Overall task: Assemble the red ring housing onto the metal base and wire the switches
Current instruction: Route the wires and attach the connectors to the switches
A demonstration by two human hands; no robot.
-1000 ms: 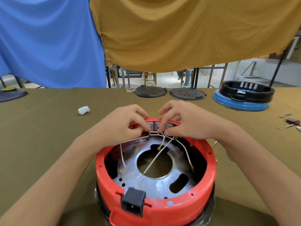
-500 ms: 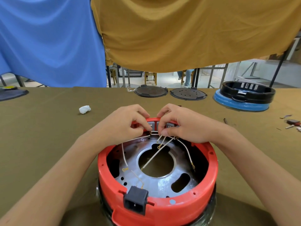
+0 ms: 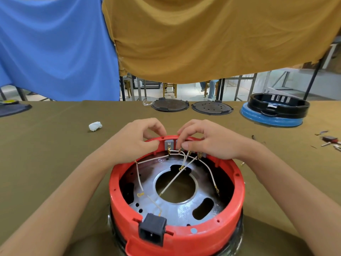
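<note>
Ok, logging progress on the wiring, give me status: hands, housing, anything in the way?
Left hand grips far rim of red ring housing. Right hand pinches at the switches. Housing seated on metal base; several white wires lie loose. Nothing blocking.

No text, label, brand, number or sign can be read in the head view. A small stamped mark is seen on the metal base (image 3: 167, 204), just below the far rim of the red ring (image 3: 238, 183) near the middle of the frame, but it is too small and blurred to be made out. A pale patch is seen inside the black ring (image 3: 279, 106) at the upper right; nothing can be read on it.
</note>
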